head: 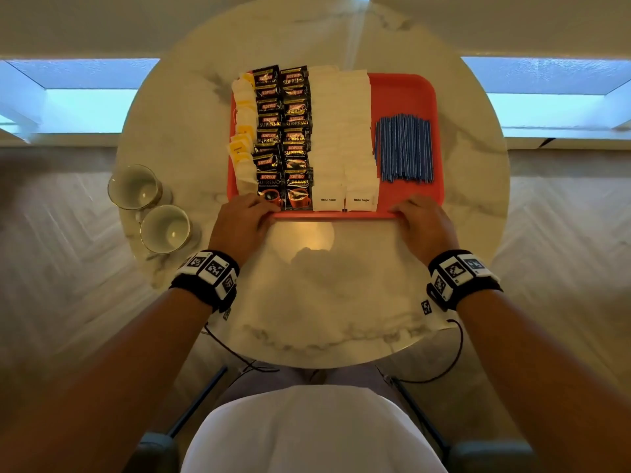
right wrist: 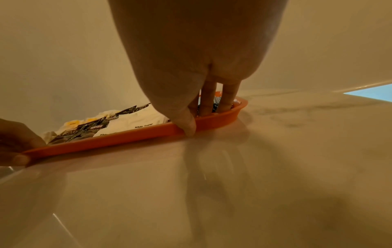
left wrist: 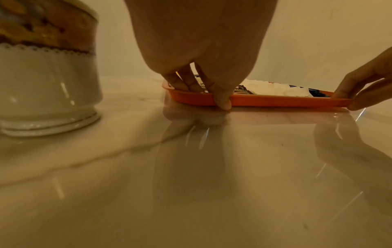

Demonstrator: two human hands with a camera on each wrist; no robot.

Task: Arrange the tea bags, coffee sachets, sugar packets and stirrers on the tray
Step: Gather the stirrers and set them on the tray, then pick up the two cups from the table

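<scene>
An orange-red tray (head: 406,93) lies on the round marble table. It carries a column of tea bags (head: 243,131) at the left, two columns of black coffee sachets (head: 283,138), two columns of white sugar packets (head: 341,138) and a bundle of blue stirrers (head: 404,148) at the right. My left hand (head: 244,220) grips the tray's near-left rim (left wrist: 265,100), thumb outside and fingers inside. My right hand (head: 421,221) grips the near-right rim (right wrist: 137,134) the same way, its fingers (right wrist: 207,100) in front of the stirrers.
Two white cups (head: 135,187) (head: 165,228) stand at the table's left edge, close to my left wrist; one cup (left wrist: 46,75) fills the left of the left wrist view. Bare marble (head: 324,285) lies between the tray and me.
</scene>
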